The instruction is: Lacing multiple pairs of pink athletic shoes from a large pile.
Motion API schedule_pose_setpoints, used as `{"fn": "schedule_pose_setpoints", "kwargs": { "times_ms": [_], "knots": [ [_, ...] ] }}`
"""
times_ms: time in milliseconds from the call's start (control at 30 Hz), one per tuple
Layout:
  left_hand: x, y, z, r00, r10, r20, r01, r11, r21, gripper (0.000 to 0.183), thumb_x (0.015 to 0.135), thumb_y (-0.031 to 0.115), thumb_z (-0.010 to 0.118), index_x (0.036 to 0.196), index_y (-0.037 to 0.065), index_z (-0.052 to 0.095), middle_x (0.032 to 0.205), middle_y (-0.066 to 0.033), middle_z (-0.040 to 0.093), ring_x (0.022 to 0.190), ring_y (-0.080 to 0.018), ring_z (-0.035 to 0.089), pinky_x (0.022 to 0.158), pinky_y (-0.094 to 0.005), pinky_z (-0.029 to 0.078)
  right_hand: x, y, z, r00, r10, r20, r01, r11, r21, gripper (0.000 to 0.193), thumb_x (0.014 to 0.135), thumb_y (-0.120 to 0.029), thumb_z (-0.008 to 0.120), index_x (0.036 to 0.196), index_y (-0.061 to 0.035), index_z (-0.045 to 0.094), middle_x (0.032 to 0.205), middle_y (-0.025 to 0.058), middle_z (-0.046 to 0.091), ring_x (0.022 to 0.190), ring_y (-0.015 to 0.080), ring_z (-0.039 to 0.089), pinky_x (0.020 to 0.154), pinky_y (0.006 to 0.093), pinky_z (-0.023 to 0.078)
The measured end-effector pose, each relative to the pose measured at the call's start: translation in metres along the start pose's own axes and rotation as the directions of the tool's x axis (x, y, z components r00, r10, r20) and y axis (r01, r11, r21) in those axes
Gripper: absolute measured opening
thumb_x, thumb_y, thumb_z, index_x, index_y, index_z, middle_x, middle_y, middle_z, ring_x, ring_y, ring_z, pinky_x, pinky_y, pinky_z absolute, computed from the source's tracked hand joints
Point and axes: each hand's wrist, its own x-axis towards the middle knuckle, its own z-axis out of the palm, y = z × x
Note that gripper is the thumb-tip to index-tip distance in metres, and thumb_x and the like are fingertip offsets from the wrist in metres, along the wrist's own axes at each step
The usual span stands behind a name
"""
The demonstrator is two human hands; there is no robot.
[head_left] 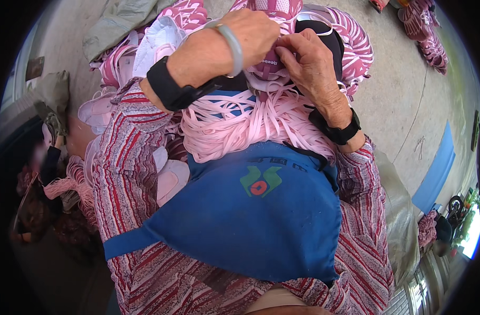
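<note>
Concrete floor (397,102) around; left hand (250,38) arched over shoe (266,67), grip unclear; right hand (312,65) angled inward, grip narrow.

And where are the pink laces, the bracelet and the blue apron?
Pink laces (250,127), head view: middle of the heap.
Bracelet (234,50), head view: the band's outer side.
Blue apron (250,231), head view: plain cloth below the emblem.

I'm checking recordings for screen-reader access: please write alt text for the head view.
A person's left hand and right hand meet at a maroon-and-pink shoe upper. Pink laces lie heaped over the top of a blue apron, with more uppers piled to both sides.
</note>
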Motion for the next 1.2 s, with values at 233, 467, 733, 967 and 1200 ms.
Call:
{"fn": "schedule_pose_setpoints", "kwargs": {
  "times_ms": [233, 467, 733, 967, 1200],
  "knots": [
    [-0.024, -0.009, 0.015, 0.973, -0.179, -0.144, 0.107, 0.908, -0.406, 0.012, 0.082, 0.01, 0.061, 0.088, 0.001, 0.057, 0.075, -0.0167, 0.059, 0.07, -0.0319, 0.06, 0.063, -0.0367, 0.046, -0.001, 0.001, 0.0, 1.0, 0.031, 0.0, -0.031, 0.999, 0.033, 0.013, 0.077, -0.012, 0.067, 0.088, -0.0058, 0.065, 0.079, 0.011, 0.054, 0.073, 0.0277, 0.058, 0.065, 0.0353, 0.047],
    [-0.027, 0.0, 0.028, 0.941, -0.171, -0.292, 0.103, 0.967, -0.232, 0.009, 0.082, 0.007, 0.06, 0.087, 0.001, 0.055, 0.08, -0.015, 0.057, 0.074, -0.0346, 0.058, 0.064, -0.0407, 0.047, -0.003, -0.003, 0.002, 0.999, -0.012, -0.053, 0.012, 1.0, -0.004, 0.014, 0.078, -0.011, 0.067, 0.091, -0.0057, 0.065, 0.078, 0.0103, 0.054, 0.071, 0.0268, 0.058, 0.064, 0.0344, 0.048],
    [-0.031, -0.001, 0.02, 0.927, -0.251, -0.279, 0.126, 0.908, -0.4, 0.011, 0.081, 0.012, 0.063, 0.089, 0.004, 0.063, 0.079, -0.0118, 0.059, 0.071, -0.0288, 0.059, 0.063, -0.0344, 0.047, -0.003, -0.003, 0.004, 0.997, -0.032, -0.067, 0.028, 0.998, -0.056, 0.015, 0.08, -0.012, 0.066, 0.094, -0.0074, 0.065, 0.079, 0.0095, 0.053, 0.07, 0.0261, 0.058, 0.061, 0.0347, 0.048],
    [-0.036, 0.011, 0.03, 0.899, -0.292, -0.325, 0.137, 0.895, -0.424, 0.012, 0.082, 0.01, 0.063, 0.09, 0.003, 0.058, 0.082, -0.0117, 0.059, 0.074, -0.0285, 0.06, 0.066, -0.0344, 0.048, -0.006, -0.006, 0.003, 0.998, -0.026, -0.057, 0.018, 0.991, -0.136, 0.017, 0.081, -0.014, 0.066, 0.096, -0.0092, 0.065, 0.08, 0.0085, 0.052, 0.069, 0.0257, 0.059, 0.059, 0.0351, 0.049],
    [-0.036, 0.008, 0.035, 0.908, -0.243, -0.341, 0.137, 0.942, -0.306, 0.01, 0.084, 0.006, 0.057, 0.092, 0.004, 0.054, 0.087, -0.0137, 0.056, 0.076, -0.0336, 0.06, 0.064, -0.0393, 0.05, -0.004, -0.004, 0.004, 0.997, -0.031, -0.068, 0.024, 0.995, -0.092, 0.017, 0.08, -0.013, 0.066, 0.096, -0.0092, 0.065, 0.081, 0.0081, 0.053, 0.07, 0.0257, 0.059, 0.06, 0.0345, 0.049]
  ]
}}
